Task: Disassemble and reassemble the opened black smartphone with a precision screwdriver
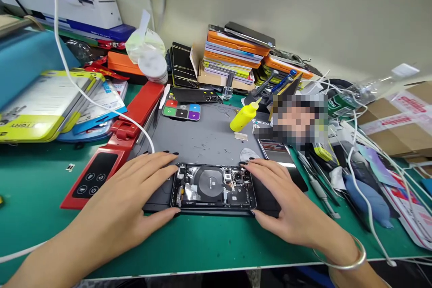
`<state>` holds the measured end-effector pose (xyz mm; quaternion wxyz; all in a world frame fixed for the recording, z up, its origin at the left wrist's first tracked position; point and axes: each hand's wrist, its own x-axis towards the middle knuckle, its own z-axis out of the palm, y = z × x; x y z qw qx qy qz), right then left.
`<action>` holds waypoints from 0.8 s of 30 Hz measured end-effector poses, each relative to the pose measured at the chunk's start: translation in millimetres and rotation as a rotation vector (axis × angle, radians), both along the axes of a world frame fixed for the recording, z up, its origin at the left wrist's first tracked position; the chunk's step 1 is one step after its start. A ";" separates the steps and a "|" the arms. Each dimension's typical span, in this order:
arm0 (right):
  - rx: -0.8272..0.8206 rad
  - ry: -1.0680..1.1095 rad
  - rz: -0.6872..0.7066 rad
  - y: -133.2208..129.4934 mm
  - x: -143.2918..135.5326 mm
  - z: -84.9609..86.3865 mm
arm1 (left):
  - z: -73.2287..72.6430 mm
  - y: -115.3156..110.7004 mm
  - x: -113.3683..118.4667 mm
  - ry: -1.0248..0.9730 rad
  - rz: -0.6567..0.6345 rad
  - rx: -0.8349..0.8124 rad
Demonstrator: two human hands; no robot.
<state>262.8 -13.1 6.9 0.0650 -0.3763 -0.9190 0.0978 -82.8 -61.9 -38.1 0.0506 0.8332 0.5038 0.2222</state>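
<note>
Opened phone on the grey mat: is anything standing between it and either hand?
Nothing visible: the left hand holds the opened phone at its left end, the right hand at its right. The yellow bottle is farther back on the mat.

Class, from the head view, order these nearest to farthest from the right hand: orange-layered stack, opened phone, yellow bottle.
1. Opened phone: touching the right hand.
2. Yellow bottle: beyond, on the mat.
3. Orange-layered stack: farther back, behind the bottle.

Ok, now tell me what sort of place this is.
It looks like a phone repair bench: there is an opened phone with its inner parts bare, a grey work mat, and slim hand tools lying at the right.
</note>
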 end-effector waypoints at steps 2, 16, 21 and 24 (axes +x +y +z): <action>-0.002 -0.015 -0.007 0.1 0.1 0.7 | 0.0 1.8 0.4 0.001 -0.021 0.004; 0.090 0.139 0.033 -6.6 -29.1 4.9 | 14.9 6.4 19.7 0.009 -0.035 0.253; 0.086 0.269 0.063 -7.8 -43.9 6.5 | 12.8 3.6 14.9 -0.035 -0.053 0.205; 0.063 0.307 0.076 -10.8 -52.6 6.2 | 8.1 0.4 14.2 -0.070 -0.081 0.145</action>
